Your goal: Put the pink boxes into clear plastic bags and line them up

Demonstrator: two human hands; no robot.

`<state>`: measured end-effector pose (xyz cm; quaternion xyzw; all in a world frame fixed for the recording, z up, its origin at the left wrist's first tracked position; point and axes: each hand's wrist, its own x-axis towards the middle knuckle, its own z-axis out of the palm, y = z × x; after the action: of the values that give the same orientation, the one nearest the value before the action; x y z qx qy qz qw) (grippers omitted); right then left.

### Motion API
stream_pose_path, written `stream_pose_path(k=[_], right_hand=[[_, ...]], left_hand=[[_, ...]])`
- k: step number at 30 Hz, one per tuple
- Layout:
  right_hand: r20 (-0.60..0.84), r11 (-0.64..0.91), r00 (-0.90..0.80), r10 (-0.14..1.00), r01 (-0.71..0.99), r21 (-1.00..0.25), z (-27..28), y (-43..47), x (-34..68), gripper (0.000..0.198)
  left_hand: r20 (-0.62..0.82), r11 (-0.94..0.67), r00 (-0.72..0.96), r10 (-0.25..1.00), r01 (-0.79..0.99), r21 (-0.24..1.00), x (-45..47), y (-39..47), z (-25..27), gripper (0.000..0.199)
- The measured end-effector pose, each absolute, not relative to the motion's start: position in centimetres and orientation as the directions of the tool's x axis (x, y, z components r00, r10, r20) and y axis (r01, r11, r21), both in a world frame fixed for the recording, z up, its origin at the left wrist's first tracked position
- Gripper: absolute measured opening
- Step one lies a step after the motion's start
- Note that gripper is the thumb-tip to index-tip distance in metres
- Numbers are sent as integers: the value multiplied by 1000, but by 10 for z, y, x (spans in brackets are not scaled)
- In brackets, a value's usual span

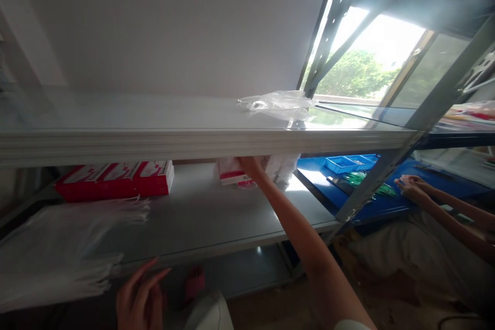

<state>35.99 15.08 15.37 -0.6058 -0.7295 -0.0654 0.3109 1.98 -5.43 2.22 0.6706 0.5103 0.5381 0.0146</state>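
My right hand (252, 166) reaches far back over the grey middle shelf (209, 216) and rests on a red-and-white packet (231, 172) lying under the upper shelf's edge; whether the fingers grip it is hidden. Clear bags (281, 167) sit just right of that packet. My left hand (139, 296) hovers low by the shelf's front edge, fingers spread and holding nothing, next to a pile of clear plastic bags (58, 252).
Red-and-white boxes (116, 179) line the shelf's back left. A crumpled clear bag (278, 104) lies on the upper shelf (193, 136). To the right, another person's hands (412, 185) work over a blue table (371, 201) with a blue tray (348, 163).
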Motion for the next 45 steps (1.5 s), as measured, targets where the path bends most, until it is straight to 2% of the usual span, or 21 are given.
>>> stream_pose_path(k=[3, 5, 7, 10, 12, 15, 18, 20, 22, 23, 24, 26, 28, 30, 31, 33, 36, 38, 41, 43, 45], right_hand=[[445, 448, -311, 839, 860, -244, 137, 119, 337, 34], [434, 504, -371, 821, 827, -248, 115, 96, 317, 35], [452, 538, -385, 805, 794, -282, 92, 76, 297, 34], [499, 544, -320, 805, 734, -407, 66, 55, 275, 31], [516, 523, -247, 820, 690, -500, 58, 48, 270, 28], [494, 421, -56, 868, 611, -671, 55, 42, 277, 21], [342, 181, 290, 894, 465, -867, 49, 35, 292, 21], [259, 82, 461, 849, 369, -926, 43, 26, 296, 29], [311, 100, 571, 759, 370, -923, 41, 14, 292, 36], [387, 137, 602, 698, 419, -898, 44, 8, 287, 38], [485, 182, 592, 644, 497, -848, 49, 3, 282, 37], [680, 298, 363, 637, 697, -652, 65, -4, 271, 33], [705, 456, -74, 705, 809, -371, 84, -5, 262, 27], [535, 568, -422, 732, 812, -137, 96, 0, 259, 22], [445, 578, -499, 743, 815, -50, 98, 2, 259, 20], [325, 529, -524, 787, 845, 80, 95, 4, 264, 19], [267, 459, -499, 824, 865, 200, 82, -4, 272, 17], [297, 483, -544, 785, 837, 257, 78, -13, 274, 16], [359, 614, -692, 627, 722, 318, 80, -25, 267, 18], [333, 699, -765, 551, 641, 317, 83, -28, 260, 22], [249, 734, -792, 558, 611, 298, 83, -27, 256, 20]], left_hand=[[667, -551, 35, 744, 598, 583, 53, -26, 52, 24], [655, -569, 75, 752, 574, 588, 75, 0, 65, 33], [630, -584, 155, 761, 585, 562, 92, 24, 71, 38], [508, -596, 343, 790, 627, 502, 103, 47, 74, 24], [465, -581, 374, 803, 667, 467, 99, 52, 74, 16], [515, -489, 204, 833, 706, 512, 79, 53, 68, 15], [503, -314, -191, 843, 584, 748, 54, 51, 53, 26], [457, -274, -427, 780, 424, 863, 44, 44, 44, 33], [520, -348, -541, 661, 393, 851, 46, 34, 44, 39], [607, -412, -524, 597, 449, 793, 50, 29, 48, 43], [711, -483, -430, 557, 529, 698, 56, 24, 54, 45], [840, -646, -3, 542, 637, 420, 69, 20, 71, 35], [701, -766, 470, 537, 620, 171, 77, 22, 87, 22], [470, -792, 694, 545, 610, 18, 78, 27, 96, 18], [403, -776, 721, 564, 630, -39, 76, 29, 98, 18], [346, -736, 723, 598, 666, -122, 68, 28, 96, 19], [358, -697, 705, 613, 695, -174, 57, 9, 88, 19], [354, -710, 725, 590, 675, -199, 56, -10, 80, 22], [337, -794, 806, 486, 569, -214, 64, -35, 68, 24], [329, -842, 840, 430, 505, -190, 69, -44, 60, 24], [291, -838, 837, 464, 521, -162, 71, -46, 53, 23]])
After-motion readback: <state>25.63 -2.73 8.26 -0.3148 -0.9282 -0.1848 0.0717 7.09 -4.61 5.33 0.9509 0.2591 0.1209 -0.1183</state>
